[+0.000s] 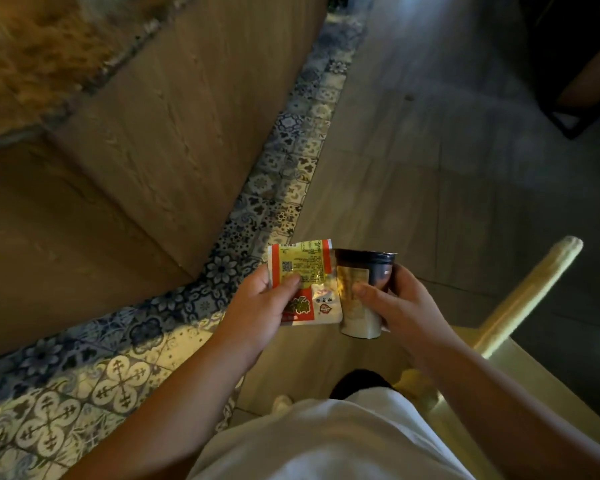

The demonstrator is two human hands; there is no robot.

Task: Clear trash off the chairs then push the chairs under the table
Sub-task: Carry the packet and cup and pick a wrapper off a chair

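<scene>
My left hand [260, 306] grips a yellow and red snack wrapper [302, 271], thumb pressed on its front. Right beside it, my right hand [400, 303] is closed around a paper cup [364, 282] with a dark rim and a pale lower part. Wrapper and cup touch at their edges, held in front of my body above the floor. A light wooden chair [520, 306] stands at my right, its backrest rail slanting up to the right; the seat reaches to the bottom right corner.
A band of blue patterned tiles [284, 161] curves along the floor between a brown wood-look surface [160, 133] on the left and grey floorboards [447, 150] on the right. Dark furniture [575, 81] stands at the top right. A fuzzy tan mass [32, 46] fills the top left.
</scene>
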